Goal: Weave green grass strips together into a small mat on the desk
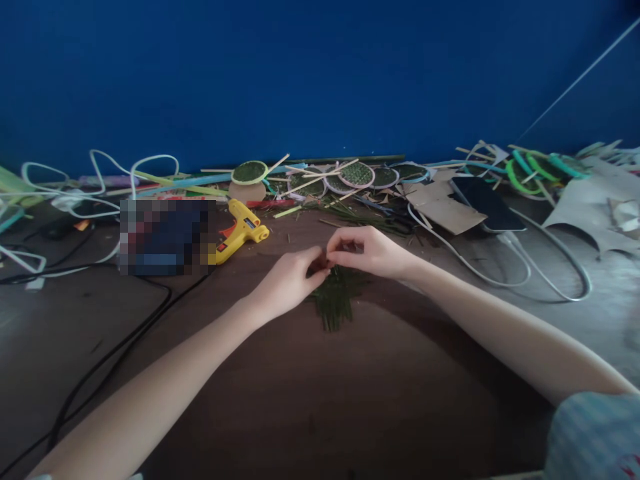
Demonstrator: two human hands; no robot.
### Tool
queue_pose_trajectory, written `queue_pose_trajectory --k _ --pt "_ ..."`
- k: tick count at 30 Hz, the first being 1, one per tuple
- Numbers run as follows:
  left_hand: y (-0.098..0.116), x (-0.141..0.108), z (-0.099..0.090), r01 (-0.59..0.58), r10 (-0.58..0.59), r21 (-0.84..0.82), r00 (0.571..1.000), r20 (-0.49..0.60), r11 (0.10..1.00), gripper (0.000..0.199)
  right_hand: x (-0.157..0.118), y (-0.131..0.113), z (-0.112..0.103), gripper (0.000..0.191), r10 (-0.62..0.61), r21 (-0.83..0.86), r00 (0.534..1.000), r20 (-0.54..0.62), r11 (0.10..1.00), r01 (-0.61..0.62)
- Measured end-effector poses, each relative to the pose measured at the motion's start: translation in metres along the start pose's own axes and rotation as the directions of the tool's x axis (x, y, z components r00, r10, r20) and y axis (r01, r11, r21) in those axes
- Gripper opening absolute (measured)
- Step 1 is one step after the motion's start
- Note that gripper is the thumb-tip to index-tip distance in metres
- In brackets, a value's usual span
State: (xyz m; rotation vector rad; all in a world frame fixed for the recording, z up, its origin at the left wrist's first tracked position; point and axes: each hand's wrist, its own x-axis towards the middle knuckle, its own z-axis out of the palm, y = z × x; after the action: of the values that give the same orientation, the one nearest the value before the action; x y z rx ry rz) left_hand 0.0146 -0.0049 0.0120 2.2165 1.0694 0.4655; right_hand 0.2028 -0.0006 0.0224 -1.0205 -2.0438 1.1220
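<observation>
A small bundle of narrow green leaf strips, partly interlaced, lies on the brown table in front of me. At its far end the fingertips of both hands meet. My left hand is closed in a pinch, thumb and forefinger together at the strips' upper edge. From the other side my right hand pinches at the same spot, thumb against forefinger. The fingers cover the exact place where they grip the strips.
A yellow glue gun lies left of my hands, beside a blurred-out dark object. Behind are round woven green discs, thin sticks and scraps. On the right are cut cardboard, a phone with a white cable, and coloured rings.
</observation>
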Motion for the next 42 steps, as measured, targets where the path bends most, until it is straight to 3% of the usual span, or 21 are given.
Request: queue_pose_trajectory --k 6,11,16,18,22,29,37,42 --pt "0.000 0.002 0.001 0.050 -0.050 0.004 0.999 0.020 0.999 0.018 -0.002 -0.006 0.001 0.017 -0.037 -0.074 0.999 -0.026 0.997 0.035" --pt "0.002 0.003 0.000 0.052 -0.052 0.006 0.999 -0.007 0.999 0.013 -0.001 -0.002 -0.002 0.022 -0.008 -0.013 0.999 -0.036 1.000 0.008" --pt "0.004 0.002 -0.001 0.084 -0.083 0.032 0.996 -0.006 0.996 0.016 0.005 0.013 -0.004 0.008 -0.024 -0.298 0.989 -0.145 0.954 -0.021" --pt "0.004 0.001 -0.002 0.096 -0.096 0.040 0.995 0.000 0.995 0.017 0.006 0.019 -0.003 0.003 -0.029 -0.410 0.993 -0.113 0.912 -0.020" --pt "0.005 0.002 -0.004 0.099 -0.100 0.063 0.995 0.012 0.993 0.017 0.004 0.024 0.001 0.012 0.028 -0.522 0.997 -0.067 0.851 -0.059" --pt "0.006 0.002 -0.005 0.107 -0.109 0.057 0.994 0.018 0.993 0.018 0.004 0.024 0.003 0.010 0.000 -0.477 1.000 -0.016 0.879 -0.008" --pt "0.003 0.001 -0.003 0.096 -0.097 0.057 0.995 0.015 0.994 0.019 0.002 0.018 0.005 0.016 0.017 -0.567 0.999 -0.030 0.823 -0.031" --pt "0.003 0.001 -0.004 0.106 -0.108 0.059 0.994 0.019 0.993 0.019 0.001 0.019 0.005 0.014 0.000 -0.539 1.000 -0.004 0.842 -0.003"
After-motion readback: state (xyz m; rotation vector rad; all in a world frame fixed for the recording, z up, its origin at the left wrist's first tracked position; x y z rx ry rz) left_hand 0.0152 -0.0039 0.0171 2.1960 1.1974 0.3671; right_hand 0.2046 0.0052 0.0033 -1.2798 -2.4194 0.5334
